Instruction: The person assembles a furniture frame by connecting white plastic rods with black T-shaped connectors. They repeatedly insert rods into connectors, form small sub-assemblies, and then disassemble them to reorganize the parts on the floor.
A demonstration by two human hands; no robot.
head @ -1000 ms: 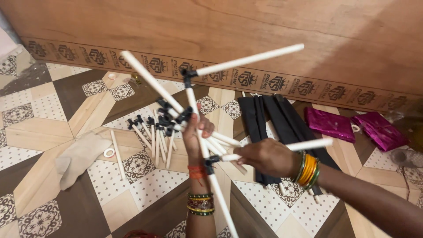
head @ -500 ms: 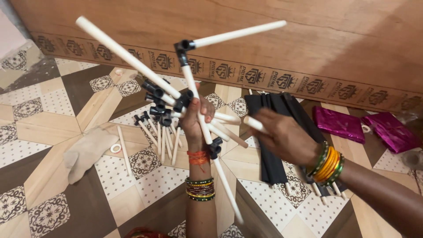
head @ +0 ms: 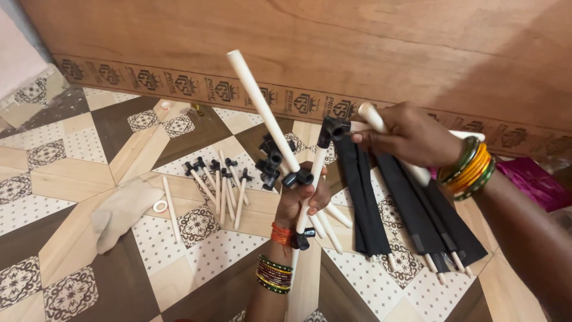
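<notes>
White rod [head: 370, 118] pinched in my right hand [head: 411, 134] fingers, long axis pointing left into black connector [head: 331, 128]; left hand [head: 305, 200] fingers wrapped around rod frame [head: 262, 110].

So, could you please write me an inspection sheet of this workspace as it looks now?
Surface: patterned tile floor, brown and cream.
Job's things: white rods joined by black connectors into a frame; spare rods with connectors lie on the floor.
Clutter: black strips, beige cloth, small white ring, pink packet.
Grips: left hand clasps the frame's rods; right hand holds a rod at the top connector.
Cables: nothing seen.
Surroundings: wooden board with a printed border.
</notes>
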